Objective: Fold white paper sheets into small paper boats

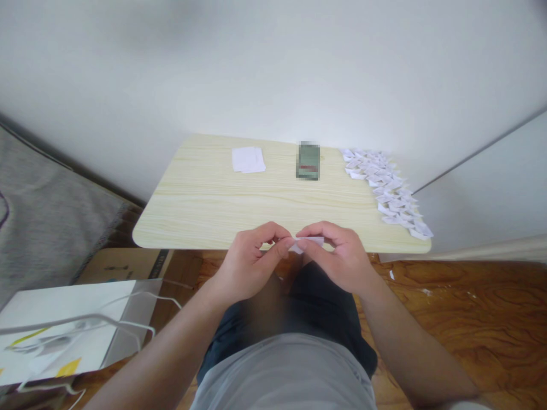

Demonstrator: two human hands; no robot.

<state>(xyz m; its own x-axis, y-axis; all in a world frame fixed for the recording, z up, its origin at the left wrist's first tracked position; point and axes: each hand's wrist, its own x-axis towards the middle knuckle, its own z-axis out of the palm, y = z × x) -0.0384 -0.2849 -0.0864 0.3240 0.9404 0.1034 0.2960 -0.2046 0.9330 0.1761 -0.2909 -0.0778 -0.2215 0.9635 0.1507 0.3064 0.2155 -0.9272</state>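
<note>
A small folded piece of white paper [315, 240] is pinched between my two hands, just at the near edge of the table. My left hand [255, 259] grips its left end between thumb and forefinger. On the other side, my right hand [335, 255] has its thumb and fingers closed on the right part, and a flat white strip shows there. The fingertips of both hands almost meet, hiding much of the paper's shape. Farther back lies a short stack of white paper squares [248, 160]. Many small folded paper boats [391, 185] crowd the table's right side.
The pale wood-grain table [205, 199] stands against a white wall. A pixelated phone-like object [308, 160] lies near its back edge. At lower left are a white box [77, 330] with white cables and a cardboard box [123, 264]. Paper scraps [392, 275] dot the wooden floor.
</note>
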